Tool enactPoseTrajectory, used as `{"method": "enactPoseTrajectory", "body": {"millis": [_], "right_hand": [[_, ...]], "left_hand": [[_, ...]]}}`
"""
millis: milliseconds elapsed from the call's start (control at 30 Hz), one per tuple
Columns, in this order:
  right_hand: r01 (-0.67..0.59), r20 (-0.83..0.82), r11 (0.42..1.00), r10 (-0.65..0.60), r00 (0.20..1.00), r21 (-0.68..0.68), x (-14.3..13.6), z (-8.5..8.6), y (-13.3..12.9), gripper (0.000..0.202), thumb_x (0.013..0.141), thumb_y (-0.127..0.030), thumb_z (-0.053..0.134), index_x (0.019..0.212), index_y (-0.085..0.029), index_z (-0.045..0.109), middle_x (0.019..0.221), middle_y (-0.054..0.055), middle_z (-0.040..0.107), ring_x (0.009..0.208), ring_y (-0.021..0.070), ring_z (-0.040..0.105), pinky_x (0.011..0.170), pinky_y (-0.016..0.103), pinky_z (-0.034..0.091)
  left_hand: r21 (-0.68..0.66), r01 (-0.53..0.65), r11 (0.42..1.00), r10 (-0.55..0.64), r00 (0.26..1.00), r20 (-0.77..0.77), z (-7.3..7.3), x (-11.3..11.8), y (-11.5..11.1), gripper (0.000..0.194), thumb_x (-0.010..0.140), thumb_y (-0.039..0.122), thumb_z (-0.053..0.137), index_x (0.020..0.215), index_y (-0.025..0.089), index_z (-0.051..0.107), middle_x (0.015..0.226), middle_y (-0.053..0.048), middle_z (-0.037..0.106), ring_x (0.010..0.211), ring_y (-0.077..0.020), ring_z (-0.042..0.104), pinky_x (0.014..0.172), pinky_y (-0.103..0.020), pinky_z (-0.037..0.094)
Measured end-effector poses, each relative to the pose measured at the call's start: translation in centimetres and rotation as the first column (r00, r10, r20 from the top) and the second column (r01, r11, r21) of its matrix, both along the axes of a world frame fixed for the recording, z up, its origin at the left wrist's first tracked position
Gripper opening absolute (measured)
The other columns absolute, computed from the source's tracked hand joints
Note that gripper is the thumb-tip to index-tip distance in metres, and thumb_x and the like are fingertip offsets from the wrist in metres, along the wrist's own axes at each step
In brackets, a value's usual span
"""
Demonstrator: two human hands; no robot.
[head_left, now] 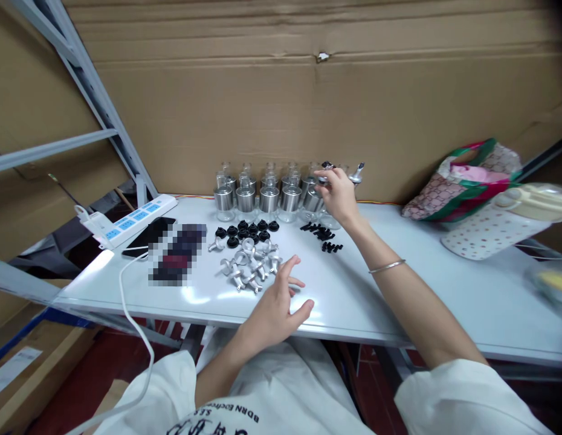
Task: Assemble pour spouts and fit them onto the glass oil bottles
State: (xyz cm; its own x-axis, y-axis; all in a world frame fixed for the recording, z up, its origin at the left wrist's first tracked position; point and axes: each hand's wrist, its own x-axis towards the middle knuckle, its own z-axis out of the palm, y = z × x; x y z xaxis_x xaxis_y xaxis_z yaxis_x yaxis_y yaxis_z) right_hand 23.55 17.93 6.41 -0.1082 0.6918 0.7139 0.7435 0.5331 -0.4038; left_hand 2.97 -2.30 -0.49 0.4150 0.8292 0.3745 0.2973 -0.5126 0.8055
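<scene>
White power strip (135,220) lies beside, perhaps touching, a phone (142,238).

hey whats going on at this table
Someone's right hand is at the bottles, near the right end of the rows; its grip is hard to make out. The left hand, open, is held beside loose silver spouts. Black caps and small black pieces lie on the table in front of the bottles.

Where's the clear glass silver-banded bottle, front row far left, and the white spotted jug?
Silver-banded bottle (223,198), head view: its silver band.
White spotted jug (494,225), head view: middle of its spotted side.
</scene>
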Motion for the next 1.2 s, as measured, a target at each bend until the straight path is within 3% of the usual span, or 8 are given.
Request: {"method": "enactPoseTrajectory", "body": {"millis": [167, 300, 433, 533, 667, 833, 967, 1200], "right_hand": [[0.029, -0.013, 0.999, -0.029, 0.999, -0.024, 0.5, -0.6, 1.1, 0.040, 0.083, -0.018, 0.052, 0.121, -0.022, 0.059, 0.127, 0.015, 0.055, 0.121, 0.0316, 0.052, 0.100, 0.050, 0.045], [0.012, 0.003, 0.998, -0.012, 1.000, -0.066, 0.8, -1.0, 1.4, 0.051, 0.082, -0.017, 0.052, 0.133, -0.023, 0.049, 0.138, 0.013, 0.050, 0.133, 0.0307, 0.042, 0.105, 0.051, 0.042], [0.071, -0.030, 0.997, -0.072, 0.997, -0.023, -0.4, -1.5, -0.3, 0.051, 0.079, -0.016, 0.055, 0.130, -0.021, 0.051, 0.147, 0.015, 0.038, 0.136, 0.0332, 0.037, 0.107, 0.053, 0.038], [0.127, -0.044, 0.987, -0.123, 0.991, 0.097, -2.1, -1.8, -2.6, 0.039, 0.081, -0.017, 0.054, 0.120, -0.019, 0.057, 0.141, 0.016, 0.041, 0.129, 0.0326, 0.040, 0.105, 0.052, 0.038], [-0.167, 0.254, 0.985, 0.173, 0.952, -0.046, -4.0, -2.4, -4.6, 0.019, 0.085, -0.018, 0.052, 0.096, -0.021, 0.067, 0.104, 0.012, 0.059, 0.103, 0.0282, 0.053, 0.092, 0.047, 0.045], [-0.294, 0.429, 0.848, 0.486, 0.761, -0.441, -5.1, -3.6, -4.9, 0.024, 0.076, -0.010, 0.063, 0.097, -0.017, 0.072, 0.101, 0.013, 0.062, 0.098, 0.0278, 0.055, 0.088, 0.043, 0.046], [-0.304, 0.380, 0.786, 0.549, 0.745, -0.538, -5.5, -4.2, -4.9, 0.027, 0.076, -0.013, 0.066, 0.102, -0.017, 0.073, 0.104, 0.014, 0.062, 0.102, 0.0277, 0.058, 0.091, 0.041, 0.047], [-0.406, 0.325, 0.775, 0.590, 0.739, -0.484, -5.3, -4.6, -4.8, 0.012, 0.081, -0.022, 0.064, 0.085, -0.019, 0.075, 0.100, 0.012, 0.063, 0.094, 0.0240, 0.060, 0.087, 0.039, 0.049]], "left_hand": [[-0.001, 0.011, 1.000, -0.011, 1.000, -0.029, 0.2, -0.1, 0.0, 0.075, 0.087, 0.021, 0.054, 0.145, 0.031, 0.007, 0.145, -0.014, 0.036, 0.104, -0.0184, 0.062, 0.087, -0.038, 0.055], [0.030, 0.146, 0.989, -0.135, 0.963, -0.233, 1.1, -0.2, 0.1, 0.054, 0.090, 0.024, 0.052, 0.139, 0.022, 0.032, 0.136, -0.012, 0.049, 0.120, -0.0226, 0.055, 0.101, -0.042, 0.048], [0.066, 0.281, 0.958, -0.224, 0.867, -0.445, 1.4, -0.2, 0.2, 0.042, 0.091, 0.028, 0.052, 0.131, 0.017, 0.047, 0.142, -0.013, 0.048, 0.140, -0.0252, 0.036, 0.114, -0.046, 0.034], [0.087, 0.291, 0.953, -0.210, 0.839, -0.502, 1.1, -0.1, 0.2, 0.041, 0.091, 0.030, 0.052, 0.129, 0.015, 0.050, 0.144, -0.014, 0.047, 0.140, -0.0254, 0.035, 0.115, -0.047, 0.032], [0.108, 0.282, 0.953, -0.191, 0.839, -0.509, 0.7, -0.1, 0.3, 0.038, 0.092, 0.031, 0.051, 0.127, 0.018, 0.052, 0.144, -0.013, 0.048, 0.139, -0.0236, 0.038, 0.114, -0.046, 0.033], [0.111, 0.281, 0.953, -0.184, 0.831, -0.525, 0.9, -0.1, 0.4, 0.038, 0.092, 0.032, 0.051, 0.127, 0.019, 0.052, 0.144, -0.012, 0.048, 0.139, -0.0231, 0.037, 0.115, -0.045, 0.033], [0.096, 0.285, 0.954, -0.189, 0.816, -0.546, 1.1, -0.1, 0.3, 0.038, 0.092, 0.032, 0.052, 0.127, 0.017, 0.051, 0.144, -0.012, 0.048, 0.139, -0.0231, 0.038, 0.115, -0.044, 0.032], [0.106, 0.279, 0.954, -0.189, 0.838, -0.511, 0.8, -0.1, 0.4, 0.037, 0.092, 0.032, 0.052, 0.126, 0.019, 0.051, 0.144, -0.012, 0.048, 0.139, -0.0233, 0.038, 0.114, -0.046, 0.034]]}}
